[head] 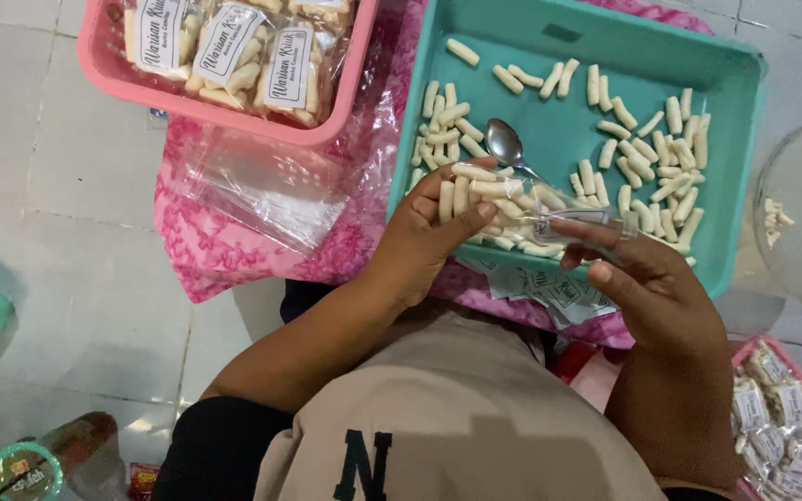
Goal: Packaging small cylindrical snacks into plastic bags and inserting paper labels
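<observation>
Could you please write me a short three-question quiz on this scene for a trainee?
1. True or false: the spoon lies in the pink tray.
2. What do both hands hold between them? A) a clear bag of snack sticks B) a stack of paper labels C) a bottle
3. Fill in: the filled, labelled packets at the top sit in the ____ tray.

Key:
1. False: the spoon lies in the teal tray, among loose snack sticks.
2. A: the left hand and right hand hold a clear bag of sticks.
3. Pink.
</observation>
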